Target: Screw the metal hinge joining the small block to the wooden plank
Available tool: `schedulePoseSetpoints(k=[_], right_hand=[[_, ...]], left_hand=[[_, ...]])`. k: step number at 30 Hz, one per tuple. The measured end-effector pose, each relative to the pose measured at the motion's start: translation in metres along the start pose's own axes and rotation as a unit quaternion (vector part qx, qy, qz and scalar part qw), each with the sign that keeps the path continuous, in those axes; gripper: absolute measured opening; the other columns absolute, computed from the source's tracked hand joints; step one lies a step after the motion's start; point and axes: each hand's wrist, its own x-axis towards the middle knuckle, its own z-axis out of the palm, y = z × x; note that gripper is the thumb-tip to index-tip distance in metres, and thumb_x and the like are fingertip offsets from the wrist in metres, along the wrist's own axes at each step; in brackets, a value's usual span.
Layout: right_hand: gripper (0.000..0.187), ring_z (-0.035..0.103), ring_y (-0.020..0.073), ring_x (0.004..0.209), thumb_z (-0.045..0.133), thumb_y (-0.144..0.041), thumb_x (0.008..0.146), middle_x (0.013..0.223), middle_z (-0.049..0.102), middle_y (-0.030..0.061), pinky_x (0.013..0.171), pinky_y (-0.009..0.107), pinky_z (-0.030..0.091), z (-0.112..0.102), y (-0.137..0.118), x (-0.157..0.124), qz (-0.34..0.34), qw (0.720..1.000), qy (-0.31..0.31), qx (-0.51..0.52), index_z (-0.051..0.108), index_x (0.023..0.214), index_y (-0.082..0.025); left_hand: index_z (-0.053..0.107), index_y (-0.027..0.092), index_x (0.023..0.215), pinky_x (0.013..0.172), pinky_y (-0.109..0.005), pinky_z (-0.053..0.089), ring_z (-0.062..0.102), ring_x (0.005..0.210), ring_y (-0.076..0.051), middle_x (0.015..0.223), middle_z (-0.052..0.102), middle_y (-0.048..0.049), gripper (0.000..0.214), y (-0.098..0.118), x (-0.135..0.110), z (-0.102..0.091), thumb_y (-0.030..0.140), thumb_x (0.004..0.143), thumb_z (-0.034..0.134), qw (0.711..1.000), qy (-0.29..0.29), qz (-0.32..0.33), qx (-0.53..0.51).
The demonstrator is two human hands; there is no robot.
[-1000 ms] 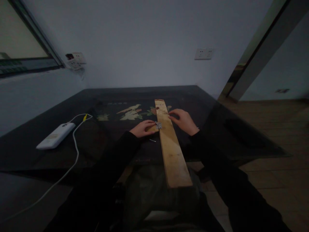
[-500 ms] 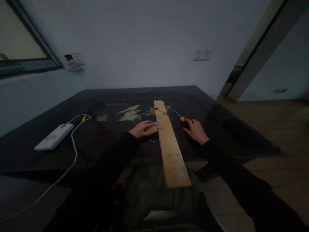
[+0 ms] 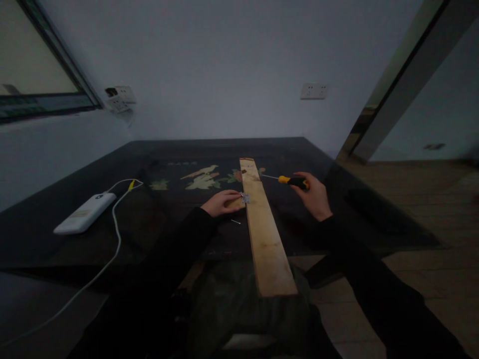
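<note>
A long wooden board (image 3: pixel 266 239) lies lengthwise over the dark table, its near end jutting past the edge toward my lap. My left hand (image 3: pixel 220 203) is closed on a small wooden piece (image 3: pixel 236 203) at the board's left side. A small metal hinge (image 3: pixel 246 198) sits where the two pieces meet, by my left fingertips. To the right of the board, my right hand (image 3: pixel 316 197) grips a screwdriver (image 3: pixel 284 179) by its yellow-and-black handle, the shaft pointing left toward the board. Near my left hand lies a thin screw or nail (image 3: pixel 235 221).
On the table's left (image 3: pixel 157 239) rests a white power bank (image 3: pixel 86 213) with a white cable (image 3: pixel 117 234) trailing off the near edge. A dark flat object (image 3: pixel 368 207) lies at the right. The wall (image 3: pixel 224 70) rises behind the table.
My right hand has lifted the screwdriver from near the tabletop and turned it, so its shaft now points more to the left. My left hand keeps its place at the hinge.
</note>
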Motion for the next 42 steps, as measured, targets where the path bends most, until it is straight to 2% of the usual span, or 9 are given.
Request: schedulePoseSetpoints(k=[2, 5, 7, 9, 13, 16, 25, 33, 42], right_hand=[[0.035, 0.065, 0.0233, 0.098, 0.072, -0.035, 0.077, 0.106, 0.068, 0.0069, 0.091, 0.042, 0.051, -0.008, -0.017, 0.014, 0.014, 0.992, 0.059, 0.110, 0.064, 0.107, -0.020], [0.046, 0.069, 0.0215, 0.099, 0.077, -0.039, 0.072, 0.111, 0.066, 0.0053, 0.095, 0.043, 0.054, -0.011, -0.041, 0.038, 0.018, 0.955, 0.107, 0.277, 0.056, 0.109, -0.022], [0.046, 0.070, 0.0213, 0.102, 0.072, -0.042, 0.077, 0.119, 0.063, 0.0064, 0.094, 0.045, 0.056, -0.009, -0.056, 0.051, 0.020, 0.934, 0.095, 0.345, 0.050, 0.113, -0.024], [0.045, 0.069, 0.0218, 0.103, 0.066, -0.046, 0.083, 0.122, 0.063, 0.0070, 0.088, 0.046, 0.059, -0.005, -0.069, 0.061, 0.019, 0.925, 0.050, 0.376, 0.044, 0.117, -0.027], [0.048, 0.069, 0.0216, 0.104, 0.062, -0.050, 0.086, 0.121, 0.062, 0.0068, 0.079, 0.043, 0.062, 0.007, -0.091, 0.070, 0.009, 0.917, -0.044, 0.396, 0.038, 0.122, -0.029], [0.050, 0.068, 0.0202, 0.101, 0.064, -0.051, 0.085, 0.120, 0.061, 0.0064, 0.078, 0.041, 0.063, 0.017, -0.100, 0.071, 0.004, 0.913, -0.086, 0.399, 0.040, 0.122, -0.028], [0.047, 0.066, 0.0196, 0.097, 0.067, -0.052, 0.081, 0.112, 0.060, 0.0054, 0.075, 0.041, 0.062, 0.027, -0.096, 0.069, 0.005, 0.914, -0.093, 0.396, 0.043, 0.112, -0.026], [0.047, 0.065, 0.0203, 0.097, 0.064, -0.053, 0.082, 0.111, 0.059, 0.0058, 0.075, 0.040, 0.062, 0.030, -0.093, 0.069, -0.002, 0.922, -0.096, 0.376, 0.043, 0.116, -0.028], [0.042, 0.063, 0.0207, 0.102, 0.063, -0.040, 0.085, 0.115, 0.058, 0.0054, 0.079, 0.041, 0.062, 0.026, -0.106, 0.084, -0.054, 0.924, -0.163, 0.342, 0.046, 0.121, -0.027]], left_hand=[[0.062, 0.017, 0.132, 0.110, -0.040, 0.043, 0.055, 0.126, -0.027, 0.136, 0.059, -0.0132, 0.051, 0.000, 0.000, 0.000, 0.041, 0.087, 0.066, 1.000, 0.000, 0.000, -0.001], [0.062, 0.018, 0.132, 0.109, -0.041, 0.043, 0.056, 0.126, -0.027, 0.135, 0.059, -0.0130, 0.050, 0.000, -0.001, 0.001, 0.041, 0.088, 0.065, 1.000, 0.004, 0.001, 0.001], [0.062, 0.019, 0.132, 0.109, -0.042, 0.043, 0.056, 0.126, -0.027, 0.136, 0.059, -0.0122, 0.049, -0.001, -0.001, 0.001, 0.041, 0.088, 0.066, 1.000, 0.005, 0.001, 0.003], [0.062, 0.021, 0.132, 0.109, -0.042, 0.044, 0.056, 0.126, -0.027, 0.136, 0.059, -0.0114, 0.049, -0.002, -0.001, 0.002, 0.041, 0.087, 0.066, 1.000, 0.004, 0.000, 0.003], [0.062, 0.022, 0.132, 0.108, -0.043, 0.044, 0.057, 0.125, -0.027, 0.136, 0.059, -0.0117, 0.049, -0.003, 0.000, 0.001, 0.040, 0.087, 0.066, 1.000, 0.004, -0.003, -0.006], [0.062, 0.020, 0.132, 0.108, -0.043, 0.044, 0.056, 0.125, -0.027, 0.136, 0.059, -0.0127, 0.049, -0.001, 0.000, 0.000, 0.041, 0.088, 0.065, 1.000, 0.001, -0.003, -0.010], [0.062, 0.019, 0.132, 0.107, -0.039, 0.046, 0.057, 0.124, -0.026, 0.134, 0.059, -0.0124, 0.048, 0.000, -0.001, 0.000, 0.041, 0.089, 0.065, 1.000, 0.006, 0.005, 0.011], [0.062, 0.019, 0.132, 0.107, -0.041, 0.045, 0.057, 0.123, -0.027, 0.134, 0.059, -0.0133, 0.049, 0.001, 0.000, -0.001, 0.041, 0.089, 0.065, 1.000, 0.001, 0.004, 0.003], [0.061, 0.020, 0.133, 0.106, -0.041, 0.046, 0.058, 0.124, -0.026, 0.135, 0.059, -0.0129, 0.050, -0.004, 0.000, 0.002, 0.039, 0.087, 0.068, 1.000, 0.007, 0.005, 0.000]])
